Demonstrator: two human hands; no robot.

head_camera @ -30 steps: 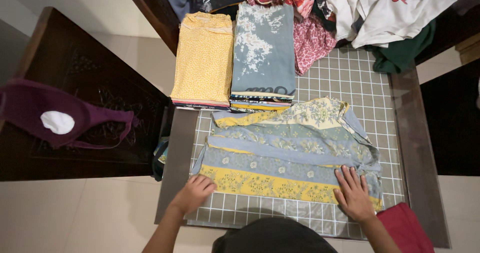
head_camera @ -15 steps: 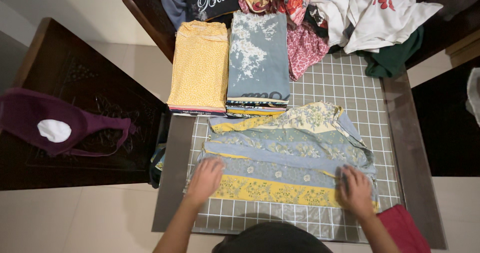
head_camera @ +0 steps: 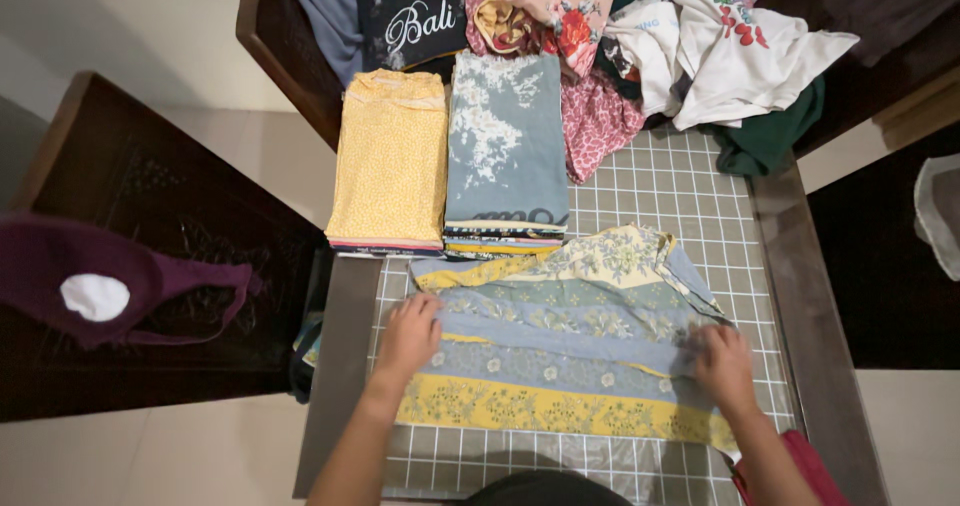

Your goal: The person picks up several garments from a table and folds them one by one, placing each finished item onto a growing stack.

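while lying flat on the gridded counter (head_camera: 690, 181), floral striped garment (head_camera: 570, 351) is being pressed by left hand (head_camera: 408, 334) and right hand (head_camera: 724, 366), both open, palms down; folded stacks (head_camera: 450, 161) lying far-left.
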